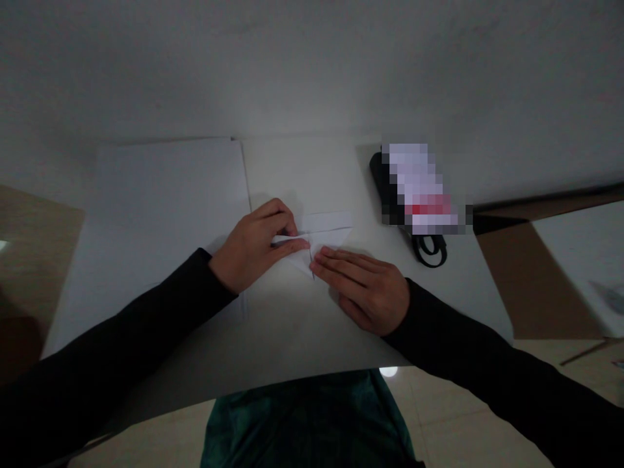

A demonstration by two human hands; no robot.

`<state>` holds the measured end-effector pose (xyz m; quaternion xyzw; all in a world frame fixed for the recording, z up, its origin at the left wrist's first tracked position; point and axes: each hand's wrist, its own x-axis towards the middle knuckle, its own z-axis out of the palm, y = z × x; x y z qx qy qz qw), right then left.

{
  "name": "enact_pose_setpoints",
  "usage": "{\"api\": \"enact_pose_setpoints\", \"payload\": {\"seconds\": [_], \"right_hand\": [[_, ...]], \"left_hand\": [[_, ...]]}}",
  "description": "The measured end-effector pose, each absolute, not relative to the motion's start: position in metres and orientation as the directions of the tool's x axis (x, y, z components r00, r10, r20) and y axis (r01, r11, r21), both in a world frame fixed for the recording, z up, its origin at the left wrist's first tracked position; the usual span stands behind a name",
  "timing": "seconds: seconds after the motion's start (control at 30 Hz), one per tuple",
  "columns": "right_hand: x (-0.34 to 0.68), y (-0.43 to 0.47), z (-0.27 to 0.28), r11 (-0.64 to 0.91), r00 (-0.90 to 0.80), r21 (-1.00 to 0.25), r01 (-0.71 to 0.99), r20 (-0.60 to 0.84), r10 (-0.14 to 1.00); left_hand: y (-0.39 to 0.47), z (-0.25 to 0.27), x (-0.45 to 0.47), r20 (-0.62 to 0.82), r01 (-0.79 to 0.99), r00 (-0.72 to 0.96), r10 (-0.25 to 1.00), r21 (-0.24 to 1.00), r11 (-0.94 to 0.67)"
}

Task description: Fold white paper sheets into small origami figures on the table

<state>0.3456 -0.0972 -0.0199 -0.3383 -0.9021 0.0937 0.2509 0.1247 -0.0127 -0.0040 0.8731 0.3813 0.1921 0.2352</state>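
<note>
A folded piece of white paper (326, 222) lies on the white table in front of me, with a straight strip along its far side and a point towards me. My left hand (260, 242) pinches a raised flap at the paper's left side between thumb and fingers. From the right, my right hand (368, 286) lies with its fingers stretched out and close together, fingertips pressing on the paper near its middle crease. Part of the paper is hidden under both hands.
Large white sheets (166, 195) cover the left part of the table (302, 344). At the back right lies a black case (379, 179) with a strap (431, 252) and a blurred-out phone-like screen (419, 185). A wall stands behind; another white surface is at far right.
</note>
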Motion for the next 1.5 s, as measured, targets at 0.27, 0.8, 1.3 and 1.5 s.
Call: {"api": "enact_pose_setpoints", "payload": {"seconds": [0.27,0.8,1.3,1.5], "right_hand": [[0.342,-0.099,-0.021,0.772,-0.649,-0.222,0.596,0.433,0.625],[0.337,-0.106,-0.026,0.775,-0.635,-0.184,0.604,0.475,0.608],[0.336,-0.106,-0.026,0.774,-0.633,-0.189,0.604,0.476,0.610],[0.335,-0.106,-0.025,0.763,-0.629,-0.181,0.620,0.467,0.622]], "left_hand": [[-0.021,-0.008,0.135,0.158,0.656,0.650,0.743,0.376,-0.654],[-0.026,-0.007,0.142,0.163,0.714,0.659,0.734,0.173,-0.679],[-0.005,-0.001,0.120,0.103,0.538,0.707,0.700,0.565,-0.626],[-0.007,-0.001,0.122,0.121,0.543,0.698,0.706,0.554,-0.632]]}}
